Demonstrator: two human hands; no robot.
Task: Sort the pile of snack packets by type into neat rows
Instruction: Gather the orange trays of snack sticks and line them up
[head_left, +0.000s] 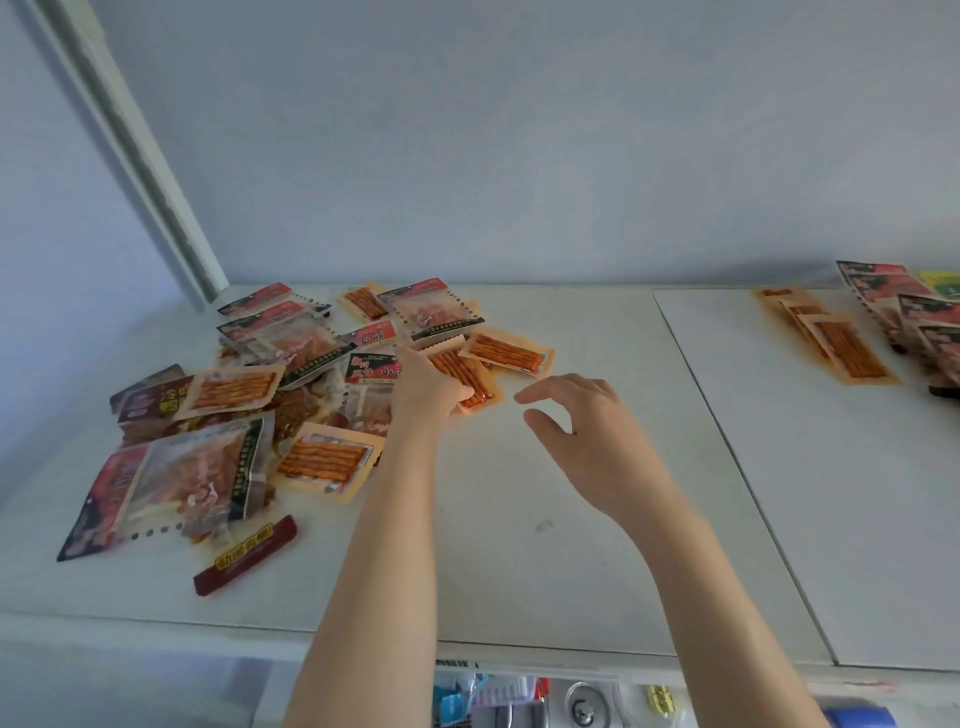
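Counter (545, 545): white, flat and smooth, with a thin seam on the right side.
Pile (249, 405): a messy heap of shiny plastic packets on the left of the counter, lying on top of each other.
Small ones in it: flat orange squares with a clear window, and long thin red-orange sticks showed inside.
Big ones in it: crinkly clear bags with red tops and black edges.
Long packet (244, 556): a dark red bar shape with yellow letters, at the near edge of the pile.
Left hand (426, 387): its grip held one orange packet (475, 387) at the right edge of the pile.
Right hand (587, 415): over the counter just beside that packet, its grip wide and holding nothing.
Sorted rows: an orange row (836, 343) and a red row (924, 317) lay far to the right, overlapping like roof tiles.
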